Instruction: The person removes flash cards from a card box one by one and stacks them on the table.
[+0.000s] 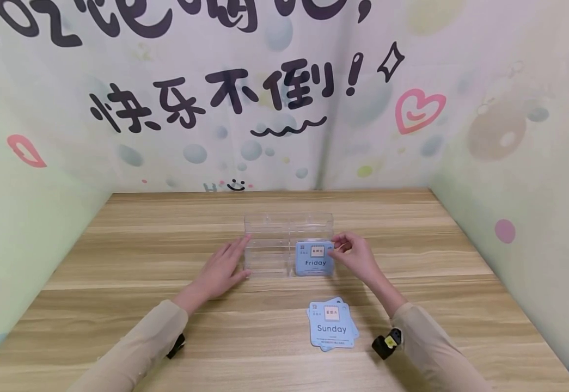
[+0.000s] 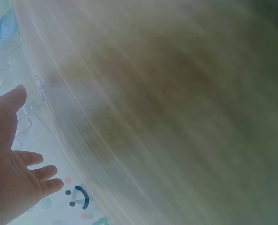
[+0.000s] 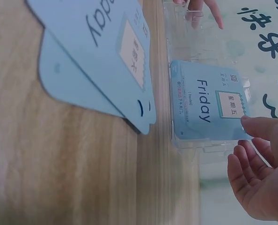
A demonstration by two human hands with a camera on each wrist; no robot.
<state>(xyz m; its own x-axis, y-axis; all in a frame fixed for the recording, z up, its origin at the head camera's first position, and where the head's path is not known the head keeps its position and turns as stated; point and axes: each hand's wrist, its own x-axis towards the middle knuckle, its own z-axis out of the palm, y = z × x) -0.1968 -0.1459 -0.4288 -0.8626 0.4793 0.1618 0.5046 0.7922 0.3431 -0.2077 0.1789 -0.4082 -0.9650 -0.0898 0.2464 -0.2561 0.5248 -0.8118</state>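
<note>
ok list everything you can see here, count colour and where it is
clear organiser box: 1, transparent, centre of the table, with several compartments
Friday card: 1, light blue, in the box's front right compartment
Sunday card stack: a few cards, exact count unclear, light blue, on the table nearer the person than the box
table: 1, light wood, fenced by printed walls
left hand: 1, fingers straight against the box's left side
right hand: 1, fingertips at the Friday card's right edge

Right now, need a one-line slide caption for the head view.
Left hand steadies clear tray while right hand touches Friday card; Sunday stack nearby.
</note>
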